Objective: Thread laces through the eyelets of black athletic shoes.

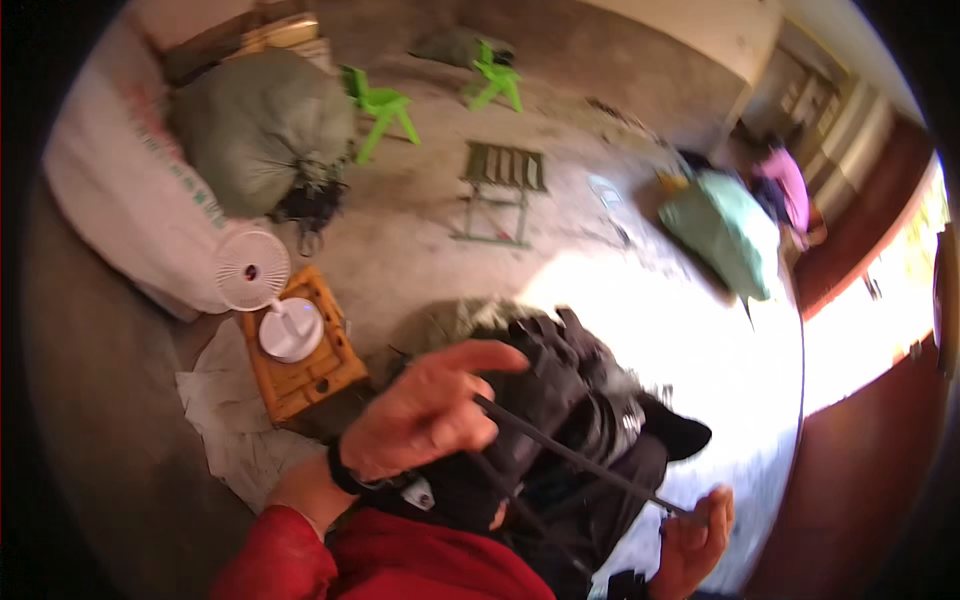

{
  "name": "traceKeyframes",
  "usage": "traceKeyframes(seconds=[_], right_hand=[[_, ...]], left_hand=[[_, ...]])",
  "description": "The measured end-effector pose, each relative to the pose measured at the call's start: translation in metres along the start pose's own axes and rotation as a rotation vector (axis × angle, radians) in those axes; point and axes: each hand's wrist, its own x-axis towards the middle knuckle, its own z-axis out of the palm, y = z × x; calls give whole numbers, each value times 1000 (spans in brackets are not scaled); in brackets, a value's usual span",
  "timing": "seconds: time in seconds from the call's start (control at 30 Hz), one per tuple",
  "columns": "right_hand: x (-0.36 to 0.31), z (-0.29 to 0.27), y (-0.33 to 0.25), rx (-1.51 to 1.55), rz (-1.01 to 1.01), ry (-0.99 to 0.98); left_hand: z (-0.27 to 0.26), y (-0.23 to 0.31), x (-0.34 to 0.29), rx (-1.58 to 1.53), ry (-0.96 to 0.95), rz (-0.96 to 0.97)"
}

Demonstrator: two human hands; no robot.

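Two hands stretching a dark strap

In the head view, the left hand (425, 410) is pinching one end of the dark strap (580, 460) while its index finger is pointing outward. The right hand (695, 540), lower down, is gripping the other end between bent fingers. The strap is running slantwise between them, passing in front of a heap of black bags (545, 390). To the left, a white fan (252, 270) is standing on a wooden stool (290, 398). Farther off, a person in pink (790, 185) is sitting beyond a pale green sack (725, 230).
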Motion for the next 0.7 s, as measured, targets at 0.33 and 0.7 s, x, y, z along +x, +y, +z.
traceKeyframes(seconds=[0.33,0.7], right_hand=[[-16,30,38,-226,156,86],[-4,99,130,-1360,322,-691]], left_hand=[[-40,182,-101,105,403,917],[-124,331,-206,190,904,1179]])
